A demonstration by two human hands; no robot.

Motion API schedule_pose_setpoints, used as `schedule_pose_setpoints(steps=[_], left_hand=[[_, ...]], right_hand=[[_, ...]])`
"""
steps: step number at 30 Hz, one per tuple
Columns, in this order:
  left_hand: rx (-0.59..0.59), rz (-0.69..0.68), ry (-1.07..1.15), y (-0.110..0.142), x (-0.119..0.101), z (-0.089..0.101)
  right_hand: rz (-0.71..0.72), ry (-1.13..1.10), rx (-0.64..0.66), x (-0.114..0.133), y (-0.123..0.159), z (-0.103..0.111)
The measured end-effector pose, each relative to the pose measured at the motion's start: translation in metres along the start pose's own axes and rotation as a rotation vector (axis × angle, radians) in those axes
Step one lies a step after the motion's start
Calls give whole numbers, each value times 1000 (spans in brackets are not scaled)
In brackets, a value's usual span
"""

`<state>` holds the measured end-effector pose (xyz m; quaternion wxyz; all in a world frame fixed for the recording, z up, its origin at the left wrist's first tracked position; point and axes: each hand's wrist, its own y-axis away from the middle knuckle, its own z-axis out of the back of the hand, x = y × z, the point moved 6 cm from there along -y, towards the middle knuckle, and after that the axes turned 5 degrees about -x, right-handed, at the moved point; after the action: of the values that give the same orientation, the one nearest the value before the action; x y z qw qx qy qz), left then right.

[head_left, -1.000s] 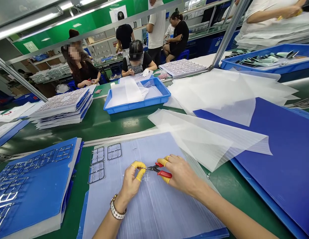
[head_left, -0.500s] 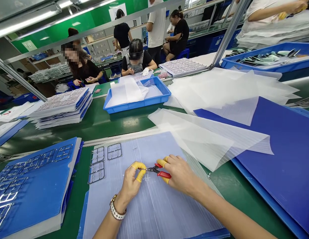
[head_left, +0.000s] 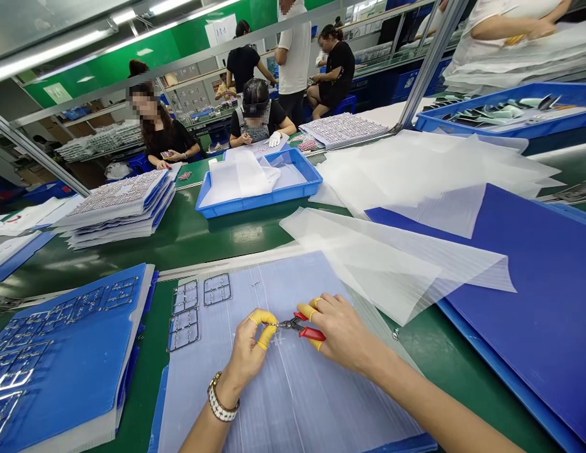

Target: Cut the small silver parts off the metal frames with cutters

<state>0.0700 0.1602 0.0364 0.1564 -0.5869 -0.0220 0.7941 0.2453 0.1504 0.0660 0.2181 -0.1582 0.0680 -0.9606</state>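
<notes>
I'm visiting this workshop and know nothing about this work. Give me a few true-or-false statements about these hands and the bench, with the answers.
1. The right hand holds small red-handled cutters. True.
2. The wristwatch is on the right wrist. False: it is on the left wrist.
3. Yellow finger cots cover fingertips on both hands. True.
4. The blue plastic tray ahead holds metal cutters. False: it holds translucent sheets.
5. Three metal frames lie on the frosted sheet, to the left of the left hand. True.
</notes>
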Motion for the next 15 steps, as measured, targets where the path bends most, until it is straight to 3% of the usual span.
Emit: schedule_pose_setpoints(steps=[15], left_hand=[[35, -1, -40, 1, -3, 0]], right_hand=[[0, -65, 54, -1, 2, 0]])
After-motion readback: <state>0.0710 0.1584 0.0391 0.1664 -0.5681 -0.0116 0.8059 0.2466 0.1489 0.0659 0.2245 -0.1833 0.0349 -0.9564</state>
